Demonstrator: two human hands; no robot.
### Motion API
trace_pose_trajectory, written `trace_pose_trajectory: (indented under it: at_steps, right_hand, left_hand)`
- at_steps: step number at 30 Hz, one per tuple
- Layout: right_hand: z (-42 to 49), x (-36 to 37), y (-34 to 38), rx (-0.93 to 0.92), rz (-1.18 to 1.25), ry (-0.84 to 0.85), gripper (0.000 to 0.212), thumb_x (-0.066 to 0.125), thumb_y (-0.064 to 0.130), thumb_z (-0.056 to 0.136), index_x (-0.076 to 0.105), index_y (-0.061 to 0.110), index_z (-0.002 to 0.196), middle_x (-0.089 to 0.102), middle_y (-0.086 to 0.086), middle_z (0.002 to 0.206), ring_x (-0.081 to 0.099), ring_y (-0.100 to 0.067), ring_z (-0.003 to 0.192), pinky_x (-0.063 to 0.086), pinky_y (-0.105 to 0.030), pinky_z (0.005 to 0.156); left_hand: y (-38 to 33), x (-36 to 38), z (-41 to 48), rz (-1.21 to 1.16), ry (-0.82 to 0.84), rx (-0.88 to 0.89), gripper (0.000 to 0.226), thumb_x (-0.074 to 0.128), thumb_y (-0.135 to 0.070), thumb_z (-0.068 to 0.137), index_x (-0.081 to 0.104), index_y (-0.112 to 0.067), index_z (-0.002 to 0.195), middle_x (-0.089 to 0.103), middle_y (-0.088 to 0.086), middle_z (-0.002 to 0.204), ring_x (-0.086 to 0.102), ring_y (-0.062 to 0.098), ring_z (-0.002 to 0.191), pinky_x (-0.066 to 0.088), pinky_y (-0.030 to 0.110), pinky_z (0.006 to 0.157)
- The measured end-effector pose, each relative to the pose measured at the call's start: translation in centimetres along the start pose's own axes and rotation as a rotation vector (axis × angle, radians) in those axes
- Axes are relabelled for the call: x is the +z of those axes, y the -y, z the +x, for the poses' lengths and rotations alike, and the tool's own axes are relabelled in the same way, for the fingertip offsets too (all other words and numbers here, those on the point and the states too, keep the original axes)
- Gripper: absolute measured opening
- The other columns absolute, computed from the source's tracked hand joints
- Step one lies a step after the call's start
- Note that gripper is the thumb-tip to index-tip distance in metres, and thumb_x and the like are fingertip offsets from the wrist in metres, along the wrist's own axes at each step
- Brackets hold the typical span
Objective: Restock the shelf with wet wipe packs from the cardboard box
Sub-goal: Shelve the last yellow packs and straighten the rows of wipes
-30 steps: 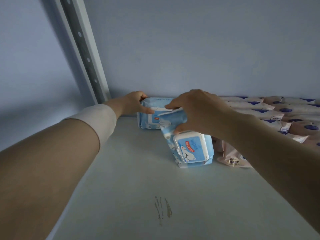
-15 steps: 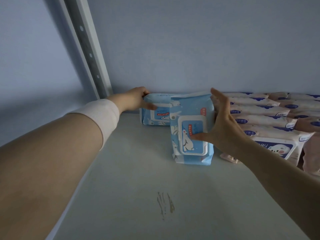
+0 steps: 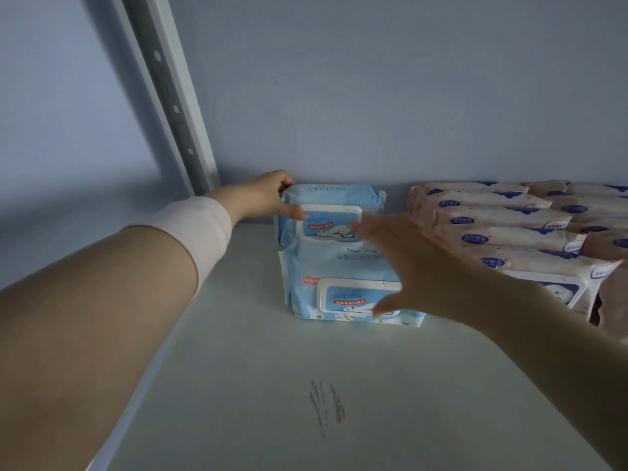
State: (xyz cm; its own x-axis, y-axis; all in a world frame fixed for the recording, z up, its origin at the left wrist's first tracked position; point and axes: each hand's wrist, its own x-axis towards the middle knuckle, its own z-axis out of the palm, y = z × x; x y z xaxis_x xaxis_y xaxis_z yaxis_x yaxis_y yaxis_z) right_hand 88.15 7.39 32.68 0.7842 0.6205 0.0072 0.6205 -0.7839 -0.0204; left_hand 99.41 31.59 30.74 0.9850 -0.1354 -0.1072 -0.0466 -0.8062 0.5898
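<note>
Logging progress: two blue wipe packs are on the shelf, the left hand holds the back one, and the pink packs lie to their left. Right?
No: the head view shows the pink packs to the right of the blue packs. The rest holds.

Shop or stockroom shelving.
A pale shelf (image 3: 238, 385) with a perforated metal upright (image 3: 170, 107) carries rows of identical pink wipe packs (image 3: 492, 215) filed side by side, two blue wipe packs (image 3: 326, 263) beside them.
</note>
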Motion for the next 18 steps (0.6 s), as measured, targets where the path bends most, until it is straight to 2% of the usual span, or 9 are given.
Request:
trace_pose_trajectory:
  at_steps: [2, 5, 7, 9, 12, 15, 18]
  right_hand:
    - [-1.1, -0.1, -0.9, 0.110, -0.138, 0.021, 0.095, 0.069, 0.061, 0.064, 0.030, 0.022, 0.141, 0.040, -0.004, 0.140, 0.026, -0.021, 0.133, 0.020, -0.029, 0.111]
    - [-1.3, 0.2, -1.2, 0.227, -0.102, 0.003, 0.083, 0.072, 0.056, 0.065, 0.043, 0.021, 0.134, 0.030, -0.017, 0.145, 0.032, -0.026, 0.132, 0.027, -0.029, 0.108]
    - [-1.0, 0.8, -1.4, 0.270, -0.078, -0.038, 0.076, 0.076, 0.051, 0.063, 0.051, 0.020, 0.127, 0.035, -0.017, 0.143, 0.041, -0.026, 0.125, 0.029, -0.028, 0.104]
    - [-0.8, 1.4, -1.8, 0.264, -0.120, -0.118, 0.072, 0.082, 0.048, 0.055, 0.061, 0.016, 0.115, 0.050, -0.022, 0.131, 0.050, -0.029, 0.114, 0.027, -0.028, 0.095]
    - [-0.4, 2.5, -2.6, 0.310, -0.189, -0.194, 0.070, 0.093, 0.041, 0.026, 0.073, 0.009, 0.084, 0.066, -0.028, 0.090, 0.064, -0.036, 0.082, 0.026, -0.029, 0.074]
    - [0.2, 3.1, -3.4, 0.296, -0.240, -0.315, 0.070, 0.093, 0.036, 0.015, 0.073, 0.007, 0.076, 0.067, -0.027, 0.081, 0.066, -0.034, 0.072, 0.025, -0.030, 0.069]
    - [0.5, 3.0, -3.7, 0.307, -0.272, -0.368, 0.068, 0.094, 0.035, 0.019, 0.073, 0.006, 0.078, 0.069, -0.023, 0.078, 0.065, -0.032, 0.072, 0.029, -0.031, 0.070]
  left_hand:
    - [0.1, 0.0, -0.1, 0.006, -0.026, 0.015, 0.053, 0.079, -0.030, 0.072, 0.051, -0.013, 0.114, 0.056, -0.002, 0.105, 0.052, 0.014, 0.093, 0.040, 0.017, 0.063]
    - [0.3, 0.4, -0.1, -0.018, -0.082, 0.037, 0.052, 0.079, -0.026, 0.072, 0.053, -0.012, 0.114, 0.056, -0.002, 0.105, 0.051, 0.014, 0.092, 0.037, 0.015, 0.061]
    - [0.0, 1.0, 0.1, -0.035, -0.114, 0.057, 0.052, 0.080, -0.025, 0.071, 0.054, -0.010, 0.114, 0.056, -0.002, 0.104, 0.050, 0.014, 0.094, 0.038, 0.015, 0.063]
    - [-0.7, 1.8, 0.5, -0.059, -0.136, 0.086, 0.053, 0.081, -0.023, 0.069, 0.055, -0.008, 0.113, 0.056, -0.001, 0.103, 0.051, 0.015, 0.094, 0.039, 0.018, 0.066]
    - [-2.0, 3.0, 1.4, -0.066, -0.157, 0.135, 0.054, 0.083, -0.022, 0.066, 0.057, -0.006, 0.111, 0.055, -0.001, 0.100, 0.050, 0.013, 0.090, 0.037, 0.017, 0.063]
    - [-2.4, 3.5, 1.8, -0.034, -0.190, 0.128, 0.054, 0.083, -0.023, 0.065, 0.059, -0.009, 0.112, 0.056, -0.005, 0.100, 0.050, 0.010, 0.090, 0.036, 0.018, 0.067]
    - [-2.3, 3.0, 2.0, -0.077, -0.176, 0.128, 0.053, 0.083, -0.020, 0.066, 0.060, -0.010, 0.112, 0.058, -0.006, 0.099, 0.052, 0.008, 0.088, 0.037, 0.002, 0.058]
